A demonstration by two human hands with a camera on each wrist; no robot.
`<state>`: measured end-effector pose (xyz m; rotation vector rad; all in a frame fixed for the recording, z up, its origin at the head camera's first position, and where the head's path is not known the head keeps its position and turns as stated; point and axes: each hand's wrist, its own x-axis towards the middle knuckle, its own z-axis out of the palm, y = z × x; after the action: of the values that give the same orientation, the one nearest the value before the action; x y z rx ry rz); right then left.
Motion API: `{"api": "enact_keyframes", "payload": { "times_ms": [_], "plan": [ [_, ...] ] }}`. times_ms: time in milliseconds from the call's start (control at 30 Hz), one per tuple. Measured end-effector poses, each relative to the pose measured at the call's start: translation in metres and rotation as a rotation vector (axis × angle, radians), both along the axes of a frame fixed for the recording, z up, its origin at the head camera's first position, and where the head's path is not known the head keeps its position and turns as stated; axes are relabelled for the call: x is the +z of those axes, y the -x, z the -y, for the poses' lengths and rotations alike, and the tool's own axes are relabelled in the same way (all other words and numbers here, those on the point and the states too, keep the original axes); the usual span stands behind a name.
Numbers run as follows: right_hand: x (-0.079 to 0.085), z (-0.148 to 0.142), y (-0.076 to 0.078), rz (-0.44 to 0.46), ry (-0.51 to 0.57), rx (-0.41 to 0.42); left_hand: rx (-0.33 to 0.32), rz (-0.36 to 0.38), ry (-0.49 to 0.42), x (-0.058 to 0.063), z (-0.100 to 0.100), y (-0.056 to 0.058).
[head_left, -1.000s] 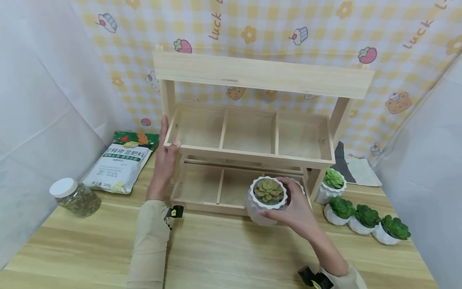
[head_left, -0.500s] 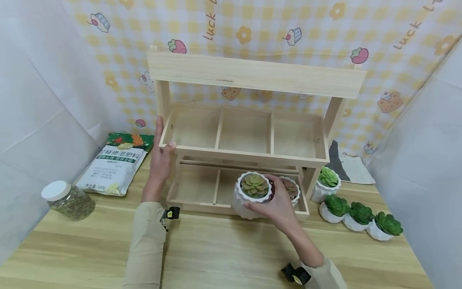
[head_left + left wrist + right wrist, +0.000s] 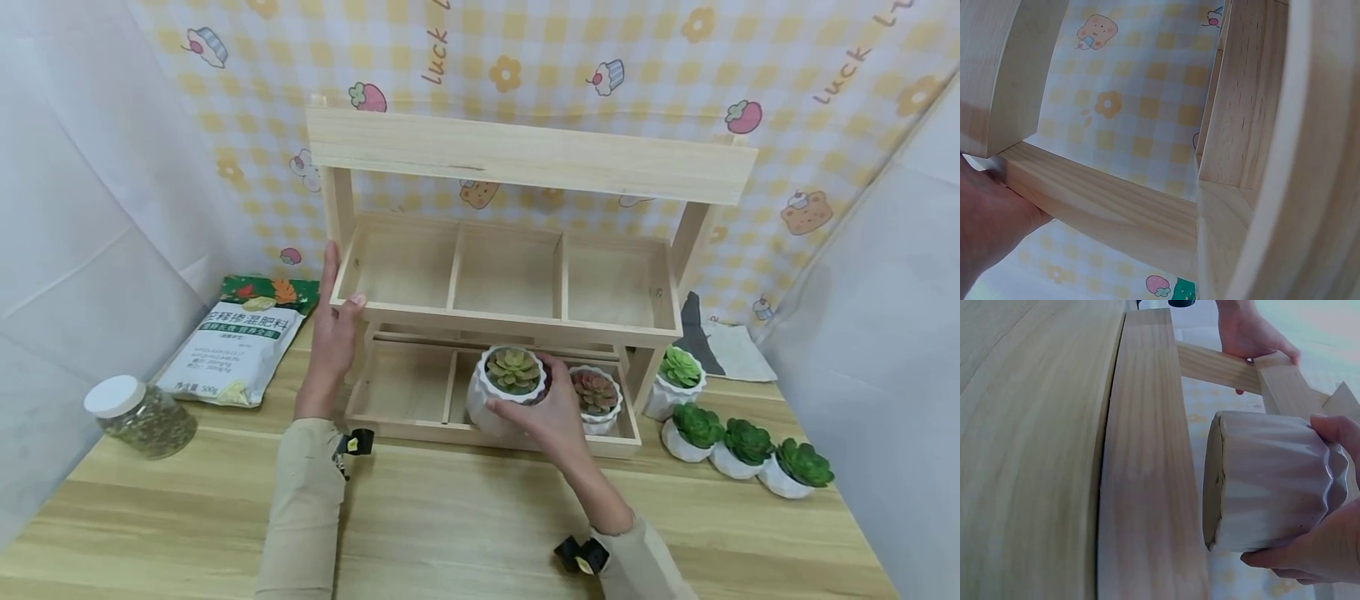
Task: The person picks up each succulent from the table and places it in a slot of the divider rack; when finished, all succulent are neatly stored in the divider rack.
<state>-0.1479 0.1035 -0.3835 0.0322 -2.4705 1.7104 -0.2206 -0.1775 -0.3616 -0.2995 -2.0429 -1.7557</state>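
Note:
My right hand (image 3: 558,421) grips a white scalloped pot with a green succulent (image 3: 514,372) by its rim and side. The pot is over the lower tray's middle compartment. In the right wrist view the white pot (image 3: 1272,481) shows its flat base above the tray's front board (image 3: 1147,462). A wooden two-tier plant stand (image 3: 502,322) faces me. My left hand (image 3: 335,337) holds the left end of its upper tray, thumb on the front corner and fingers along the side. In the lower tray's right compartment sits a white pot with a reddish succulent (image 3: 595,393).
Right of the stand are a pot with a light green plant (image 3: 681,368) and several small green potted succulents (image 3: 750,443). Left are a fertilizer bag (image 3: 236,354) and a white-lidded jar (image 3: 146,421). Grey and white cloth (image 3: 738,354) lies at the back right.
My right hand has moved the pot left and farther back, from in front of the tray to over its middle compartment. The reddish succulent has come into full view. My left hand keeps its hold.

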Motion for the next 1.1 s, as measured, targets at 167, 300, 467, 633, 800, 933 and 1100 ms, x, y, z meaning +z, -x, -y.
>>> {"api": "enact_keyframes", "payload": {
  "times_ms": [167, 300, 467, 633, 800, 933, 1100],
  "plan": [
    [-0.006, 0.004, 0.005, 0.019, 0.053, -0.017, -0.015, 0.005, -0.004, 0.014, -0.006, -0.011],
    [-0.012, 0.008, 0.008, 0.002, 0.106, -0.033, -0.014, 0.004, -0.003, 0.016, -0.008, -0.013],
    [-0.017, 0.015, 0.010, -0.024, 0.119, -0.094, -0.017, 0.005, -0.015, 0.006, -0.002, -0.003],
    [-0.023, 0.021, 0.013, -0.056, 0.103, -0.122, -0.005, -0.015, -0.016, -0.005, 0.001, 0.005],
    [-0.031, 0.026, 0.013, -0.049, 0.054, -0.125, -0.002, -0.024, -0.021, -0.008, 0.002, 0.007],
    [-0.036, 0.028, 0.014, -0.040, 0.060, -0.118, -0.005, -0.026, -0.020, -0.007, 0.002, 0.007],
    [-0.040, 0.027, 0.015, -0.011, 0.044, -0.103, -0.004, -0.029, -0.027, -0.008, 0.001, 0.006]
  ]
}}
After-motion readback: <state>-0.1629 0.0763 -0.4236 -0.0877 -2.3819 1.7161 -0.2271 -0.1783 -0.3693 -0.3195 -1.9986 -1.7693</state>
